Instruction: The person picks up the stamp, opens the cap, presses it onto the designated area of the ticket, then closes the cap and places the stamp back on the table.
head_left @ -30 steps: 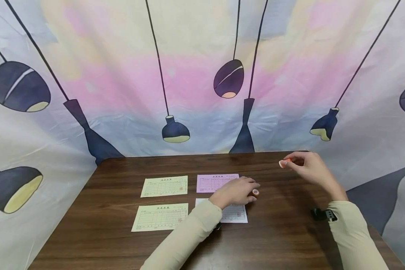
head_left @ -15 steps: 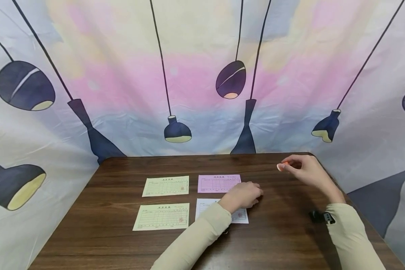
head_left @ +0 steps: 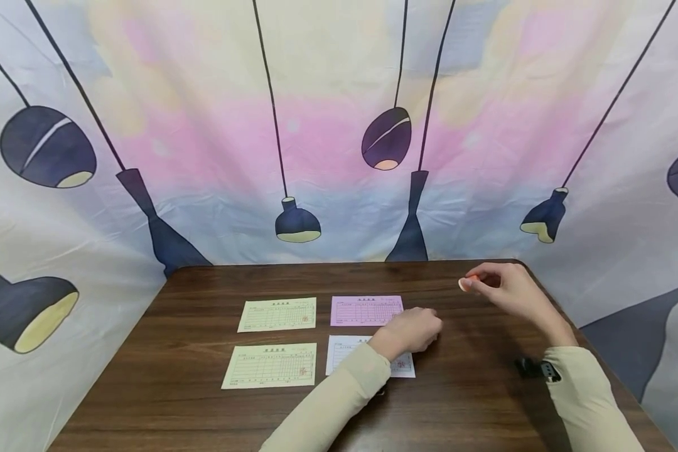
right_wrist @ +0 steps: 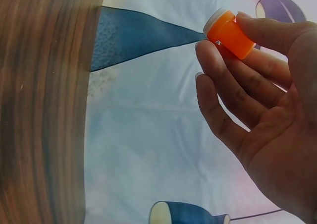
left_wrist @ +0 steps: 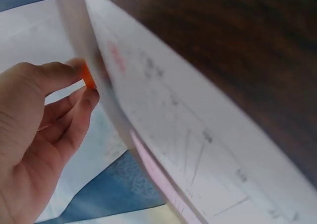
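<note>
My left hand (head_left: 409,331) lies across the right edges of a pink form (head_left: 361,309) and a white form (head_left: 341,351). In the left wrist view its thumb and fingertips pinch a small orange stamp (left_wrist: 88,76) low at the tabletop; from the head that stamp is hidden behind the hand. Raised over the table's back right, my right hand (head_left: 511,287) pinches a small orange cap (right_wrist: 232,34) with a pale rim between thumb and fingers. The white form bears a red mark (left_wrist: 116,56) near its corner.
Two yellow forms lie left of the other sheets, one behind (head_left: 277,314) and one in front (head_left: 268,365), both with red marks. A patterned curtain (head_left: 339,144) hangs right behind the brown wooden table (head_left: 186,351).
My left hand has shifted a little to the right and turned, so the stamp's printed face no longer shows in the head view. The right hand keeps its pinch on the cap, nearly still.
</note>
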`<state>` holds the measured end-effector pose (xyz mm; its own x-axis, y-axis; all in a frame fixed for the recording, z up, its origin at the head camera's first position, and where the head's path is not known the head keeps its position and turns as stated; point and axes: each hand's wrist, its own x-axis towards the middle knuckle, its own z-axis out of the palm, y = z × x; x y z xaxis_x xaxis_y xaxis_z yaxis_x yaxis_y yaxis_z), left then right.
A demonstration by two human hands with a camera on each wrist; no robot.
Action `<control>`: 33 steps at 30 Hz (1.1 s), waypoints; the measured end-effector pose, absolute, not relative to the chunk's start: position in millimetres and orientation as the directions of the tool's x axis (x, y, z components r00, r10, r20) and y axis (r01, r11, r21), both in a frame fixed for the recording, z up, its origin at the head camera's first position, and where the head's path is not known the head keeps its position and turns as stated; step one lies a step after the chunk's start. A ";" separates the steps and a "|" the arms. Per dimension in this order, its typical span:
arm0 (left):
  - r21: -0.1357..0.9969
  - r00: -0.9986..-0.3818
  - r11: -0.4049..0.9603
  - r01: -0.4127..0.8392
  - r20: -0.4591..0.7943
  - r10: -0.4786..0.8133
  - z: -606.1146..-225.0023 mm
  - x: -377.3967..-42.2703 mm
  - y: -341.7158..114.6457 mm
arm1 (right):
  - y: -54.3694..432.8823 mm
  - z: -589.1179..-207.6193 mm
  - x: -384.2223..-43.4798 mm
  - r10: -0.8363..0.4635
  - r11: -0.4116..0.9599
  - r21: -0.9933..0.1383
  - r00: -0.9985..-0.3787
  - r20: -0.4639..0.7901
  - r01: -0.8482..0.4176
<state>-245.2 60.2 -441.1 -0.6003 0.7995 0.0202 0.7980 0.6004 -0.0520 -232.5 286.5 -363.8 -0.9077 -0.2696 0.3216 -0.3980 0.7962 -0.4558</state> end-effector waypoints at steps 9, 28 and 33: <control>0.145 -0.468 0.449 0.882 0.151 0.871 -415.2 -245.6 34.3 | 269.6 -361.4 -215.2 -0.346 0.748 -0.461 -0.873 0.343 -0.478; 0.510 -0.501 0.332 0.794 0.239 0.832 -423.3 -229.3 -2.9 | 240.8 -372.4 -199.8 -0.463 0.633 -0.498 -0.805 0.369 -0.593; 0.602 -0.612 0.373 0.706 0.254 0.749 -423.3 -222.0 -19.6 | 230.8 -381.5 -196.2 -0.492 0.580 -0.476 -0.751 0.441 -0.660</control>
